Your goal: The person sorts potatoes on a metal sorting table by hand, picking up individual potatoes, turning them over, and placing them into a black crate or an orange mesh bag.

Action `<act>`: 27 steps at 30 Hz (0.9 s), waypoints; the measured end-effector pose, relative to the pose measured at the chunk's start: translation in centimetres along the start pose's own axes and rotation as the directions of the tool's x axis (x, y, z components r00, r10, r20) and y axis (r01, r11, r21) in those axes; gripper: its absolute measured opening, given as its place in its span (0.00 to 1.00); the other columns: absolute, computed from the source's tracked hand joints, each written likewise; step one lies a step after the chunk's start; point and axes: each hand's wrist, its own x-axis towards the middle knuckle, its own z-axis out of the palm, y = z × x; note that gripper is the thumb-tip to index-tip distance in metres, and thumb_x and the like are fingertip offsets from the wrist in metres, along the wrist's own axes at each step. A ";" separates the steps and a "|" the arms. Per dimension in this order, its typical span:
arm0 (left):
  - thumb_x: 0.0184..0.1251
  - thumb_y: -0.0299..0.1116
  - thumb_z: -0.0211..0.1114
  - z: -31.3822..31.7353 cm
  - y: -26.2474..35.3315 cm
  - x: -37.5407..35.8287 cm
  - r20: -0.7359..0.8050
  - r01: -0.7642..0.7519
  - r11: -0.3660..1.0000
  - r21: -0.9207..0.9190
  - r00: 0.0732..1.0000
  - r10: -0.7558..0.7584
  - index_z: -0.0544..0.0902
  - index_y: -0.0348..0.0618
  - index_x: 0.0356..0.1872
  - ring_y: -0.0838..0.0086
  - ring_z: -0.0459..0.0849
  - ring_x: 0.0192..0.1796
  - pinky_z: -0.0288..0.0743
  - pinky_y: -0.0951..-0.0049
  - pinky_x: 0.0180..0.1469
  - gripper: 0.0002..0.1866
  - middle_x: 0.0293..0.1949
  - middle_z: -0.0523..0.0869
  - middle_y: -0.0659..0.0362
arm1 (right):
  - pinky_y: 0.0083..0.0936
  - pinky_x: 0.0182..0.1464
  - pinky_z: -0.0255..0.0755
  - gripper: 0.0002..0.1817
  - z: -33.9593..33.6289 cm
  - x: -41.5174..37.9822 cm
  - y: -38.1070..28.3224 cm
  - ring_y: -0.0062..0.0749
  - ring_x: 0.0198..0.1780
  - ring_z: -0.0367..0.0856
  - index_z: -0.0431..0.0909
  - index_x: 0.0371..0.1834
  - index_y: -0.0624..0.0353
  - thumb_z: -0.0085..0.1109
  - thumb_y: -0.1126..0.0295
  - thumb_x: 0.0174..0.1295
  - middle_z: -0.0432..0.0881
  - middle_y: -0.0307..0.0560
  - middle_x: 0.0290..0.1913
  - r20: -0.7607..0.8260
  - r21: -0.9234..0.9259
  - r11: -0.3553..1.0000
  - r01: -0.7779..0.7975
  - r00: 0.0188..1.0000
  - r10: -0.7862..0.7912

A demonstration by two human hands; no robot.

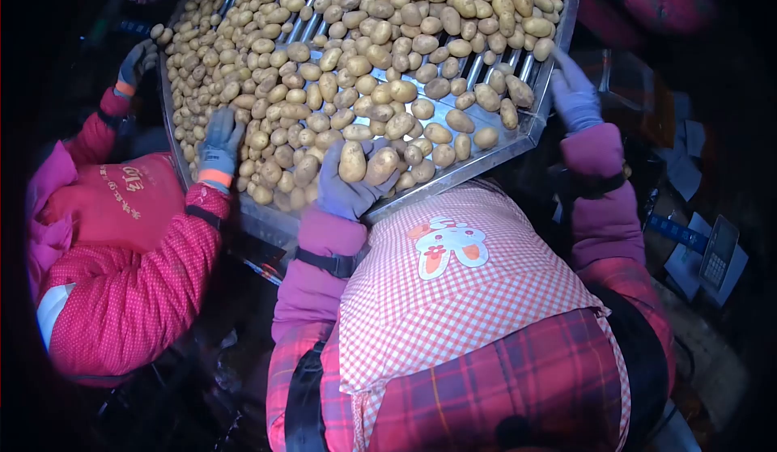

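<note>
My left hand, in a grey-purple glove, is at the near rim of the metal sorting tray. Its fingers curl around two potatoes, one potato upright by the thumb side and another potato beside it. My right hand, gloved the same way, lies at the tray's right rim with its fingers stretched out and nothing visible in them. A potato lies close to its fingertips. Many loose potatoes cover the tray around both hands.
Metal rollers show between the potatoes. On the left, a co-worker in a red apron has gloved hands at the tray. Other sleeves reach in at the top corners. A calculator lies at the right among papers.
</note>
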 end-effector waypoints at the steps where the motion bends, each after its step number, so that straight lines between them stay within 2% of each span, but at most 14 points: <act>1: 0.73 0.53 0.50 -0.2 -0.1 0.4 0.008 0.002 1.000 0.001 1.000 -0.002 0.76 0.42 0.51 0.57 0.79 0.59 0.77 0.47 0.53 0.24 0.55 0.78 0.53 | 0.40 0.59 0.72 0.22 -1.8 1.0 0.4 0.50 0.53 0.81 0.77 0.61 0.53 0.54 0.66 0.62 0.81 0.60 0.53 -0.027 -0.209 0.972 0.110 0.993 -0.118; 5: 0.76 0.50 0.47 -0.9 -0.4 1.5 0.129 -0.021 0.998 -0.054 0.991 0.028 0.75 0.40 0.50 0.55 0.79 0.58 0.79 0.47 0.53 0.22 0.54 0.79 0.52 | 0.41 0.61 0.66 0.21 -0.6 0.8 -3.3 0.48 0.52 0.79 0.79 0.53 0.54 0.60 0.58 0.58 0.82 0.51 0.49 0.467 -0.652 0.679 0.338 0.884 0.008; 8: 0.78 0.47 0.44 -0.5 -0.4 1.9 0.221 -0.022 1.000 -0.020 0.975 0.026 0.73 0.36 0.51 0.53 0.80 0.58 0.80 0.46 0.55 0.22 0.55 0.78 0.49 | 0.45 0.63 0.60 0.26 4.1 0.4 -1.7 0.46 0.51 0.80 0.77 0.55 0.52 0.61 0.52 0.55 0.83 0.49 0.48 0.337 -0.663 0.653 0.366 0.925 -0.177; 10: 0.78 0.45 0.43 0.3 -1.0 2.0 0.288 0.031 0.999 0.018 0.957 -0.035 0.72 0.34 0.54 0.53 0.80 0.58 0.80 0.46 0.57 0.22 0.56 0.77 0.45 | 0.46 0.66 0.56 0.30 5.0 2.1 -3.8 0.46 0.53 0.79 0.76 0.57 0.51 0.63 0.49 0.52 0.84 0.48 0.49 0.348 -0.745 0.659 0.104 0.903 0.251; 13: 0.77 0.43 0.43 2.7 -1.2 1.2 0.171 0.146 0.989 0.031 0.974 -0.149 0.69 0.34 0.62 0.52 0.79 0.59 0.79 0.49 0.59 0.24 0.59 0.76 0.42 | 0.43 0.65 0.57 0.25 4.9 2.3 -3.4 0.42 0.49 0.84 0.77 0.53 0.49 0.61 0.50 0.54 0.86 0.47 0.46 0.351 -0.748 0.644 0.162 0.920 0.176; 15: 0.77 0.43 0.42 2.8 -0.8 1.3 0.139 0.134 0.987 0.088 0.980 -0.145 0.64 0.35 0.69 0.52 0.80 0.59 0.79 0.52 0.58 0.27 0.62 0.75 0.42 | 0.41 0.64 0.62 0.30 4.1 1.8 -5.1 0.46 0.50 0.83 0.76 0.57 0.53 0.62 0.48 0.55 0.84 0.52 0.49 0.357 -0.654 0.748 0.108 0.917 0.180; 17: 0.75 0.48 0.48 1.9 -1.1 1.8 0.221 0.151 0.976 0.155 0.958 -0.184 0.63 0.41 0.71 0.51 0.82 0.56 0.80 0.47 0.54 0.31 0.66 0.72 0.43 | 0.36 0.61 0.69 0.35 4.3 0.1 -6.5 0.47 0.53 0.82 0.73 0.62 0.57 0.64 0.47 0.56 0.82 0.56 0.50 0.378 0.062 0.975 -0.215 0.909 0.176; 19: 0.75 0.48 0.47 3.2 -1.6 2.3 0.187 0.142 0.970 0.195 0.966 -0.179 0.62 0.41 0.72 0.53 0.82 0.56 0.80 0.52 0.54 0.31 0.65 0.73 0.45 | 0.33 0.59 0.72 0.36 4.9 -0.7 -9.5 0.45 0.54 0.80 0.70 0.65 0.58 0.64 0.47 0.58 0.80 0.57 0.53 0.476 0.015 0.987 -0.158 0.869 0.132; 21: 0.76 0.48 0.45 3.1 -2.1 3.2 0.257 -0.106 0.832 0.545 0.965 -0.045 0.62 0.42 0.72 0.56 0.82 0.55 0.79 0.57 0.55 0.31 0.63 0.76 0.48 | 0.32 0.60 0.71 0.33 5.4 -1.2 -11.6 0.43 0.56 0.80 0.71 0.65 0.55 0.62 0.48 0.61 0.80 0.57 0.55 0.587 0.282 0.920 -0.273 0.808 0.060; 22: 0.76 0.49 0.44 2.8 -2.1 2.9 0.281 0.109 0.983 0.146 0.948 -0.147 0.66 0.42 0.69 0.59 0.81 0.55 0.77 0.59 0.58 0.29 0.59 0.78 0.50 | 0.36 0.59 0.72 0.29 6.2 -0.4 -8.8 0.46 0.57 0.79 0.72 0.64 0.53 0.56 0.48 0.65 0.79 0.58 0.55 0.511 0.198 0.974 -0.107 0.859 -0.009; 23: 0.76 0.49 0.44 2.9 -2.0 2.8 0.278 0.105 0.985 0.139 0.950 -0.140 0.66 0.42 0.69 0.59 0.81 0.55 0.77 0.59 0.58 0.29 0.59 0.78 0.50 | 0.36 0.59 0.72 0.29 5.7 -0.4 -8.0 0.46 0.57 0.79 0.72 0.64 0.53 0.56 0.48 0.65 0.79 0.58 0.55 0.519 0.198 0.975 -0.105 0.855 -0.013; 25: 0.75 0.51 0.46 2.9 -1.6 2.7 0.349 0.159 0.987 -0.011 0.926 -0.145 0.71 0.43 0.65 0.59 0.81 0.54 0.77 0.57 0.56 0.27 0.56 0.80 0.52 | 0.40 0.57 0.73 0.27 5.3 -0.2 -6.9 0.48 0.58 0.78 0.72 0.62 0.52 0.53 0.48 0.66 0.78 0.58 0.56 0.521 -0.343 0.934 0.097 0.848 0.103; 26: 0.74 0.46 0.51 2.7 -2.2 3.0 0.224 -0.182 0.859 0.478 0.971 0.081 0.72 0.40 0.61 0.62 0.82 0.52 0.79 0.61 0.52 0.24 0.53 0.80 0.54 | 0.43 0.55 0.74 0.24 6.2 -0.6 -6.9 0.49 0.58 0.78 0.73 0.59 0.52 0.53 0.50 0.65 0.76 0.56 0.58 0.495 -0.420 0.873 0.249 0.869 -0.011; 27: 0.74 0.46 0.51 2.1 -2.2 3.0 0.209 -0.181 0.861 0.476 0.974 0.089 0.72 0.40 0.61 0.62 0.82 0.52 0.79 0.61 0.52 0.24 0.53 0.80 0.54 | 0.43 0.55 0.74 0.24 6.8 -0.7 -7.0 0.49 0.58 0.78 0.73 0.59 0.52 0.53 0.50 0.65 0.76 0.56 0.58 0.508 -0.409 0.876 0.256 0.861 -0.015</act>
